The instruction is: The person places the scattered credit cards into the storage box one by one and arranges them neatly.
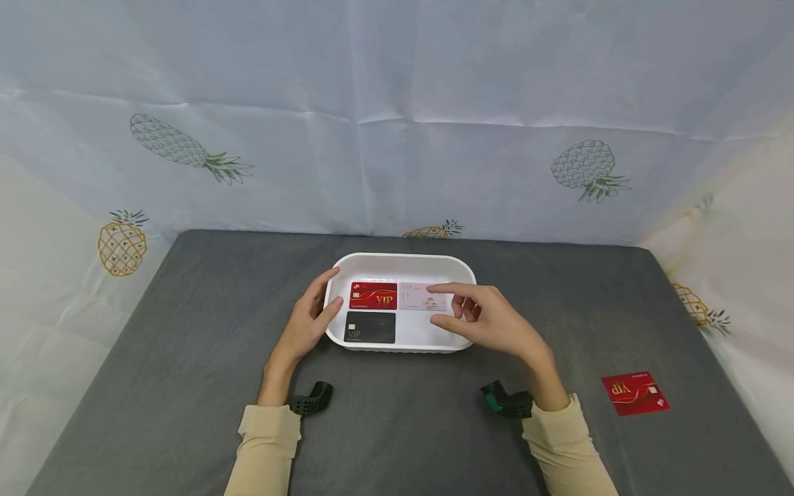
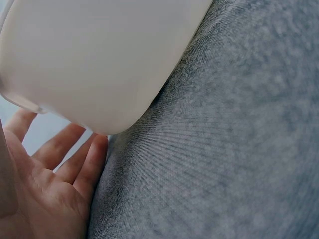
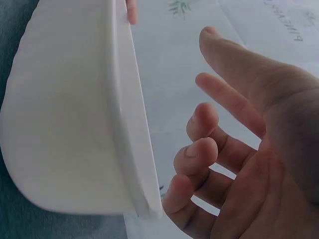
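Observation:
A white oval plastic tray sits at the middle of the table. Inside it, a red VIP card lies at the back left, with a pale pink VIP card to its right. A black VIP card lies in front of the red one. My left hand holds the tray's left end, thumb over the rim and fingers along the outer wall. Over the tray's right side hovers my right hand, holding nothing. Its index finger and thumb are stretched apart; the other fingers are bent.
Another red VIP card lies on the grey tablecloth to the right of my right forearm. Black wrist devices show beside both wrists. A pale curtain with pineapple prints hangs behind the table and along its sides.

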A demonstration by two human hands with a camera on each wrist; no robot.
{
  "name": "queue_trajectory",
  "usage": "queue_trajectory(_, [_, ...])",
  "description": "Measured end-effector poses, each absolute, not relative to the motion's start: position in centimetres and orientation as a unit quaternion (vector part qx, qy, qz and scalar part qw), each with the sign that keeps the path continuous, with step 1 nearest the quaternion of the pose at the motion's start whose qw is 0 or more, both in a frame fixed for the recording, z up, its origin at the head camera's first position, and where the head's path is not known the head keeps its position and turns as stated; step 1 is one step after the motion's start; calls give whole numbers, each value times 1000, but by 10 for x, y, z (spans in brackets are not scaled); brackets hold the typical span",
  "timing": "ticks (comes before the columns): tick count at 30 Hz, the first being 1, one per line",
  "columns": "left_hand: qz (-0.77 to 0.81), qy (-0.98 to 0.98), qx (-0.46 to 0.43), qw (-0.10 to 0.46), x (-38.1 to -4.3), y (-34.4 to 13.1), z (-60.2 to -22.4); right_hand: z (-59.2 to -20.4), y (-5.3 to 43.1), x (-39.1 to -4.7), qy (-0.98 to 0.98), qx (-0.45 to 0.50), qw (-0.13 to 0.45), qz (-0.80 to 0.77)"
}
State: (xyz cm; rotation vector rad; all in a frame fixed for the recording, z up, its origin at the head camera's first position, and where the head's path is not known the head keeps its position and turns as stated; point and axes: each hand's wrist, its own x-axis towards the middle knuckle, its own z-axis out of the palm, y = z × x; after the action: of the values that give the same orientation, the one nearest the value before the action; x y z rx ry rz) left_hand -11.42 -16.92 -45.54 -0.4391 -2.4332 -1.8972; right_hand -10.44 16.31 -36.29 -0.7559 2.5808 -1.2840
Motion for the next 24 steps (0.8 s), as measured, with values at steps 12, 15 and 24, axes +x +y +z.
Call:
queue_trajectory(12, [-609, -781, -138, 11, -114, -168, -457, -366, 188, -93, 863, -251, 86, -430])
queue_trajectory(15, [-609, -782, -137, 11, -115, -168, -457, -369, 194, -90, 861, -254, 86, -433])
queue_trajectory(24, [-611, -779, -139, 11, -114, -169, -457, -375, 206, -86, 855, -268, 83, -436])
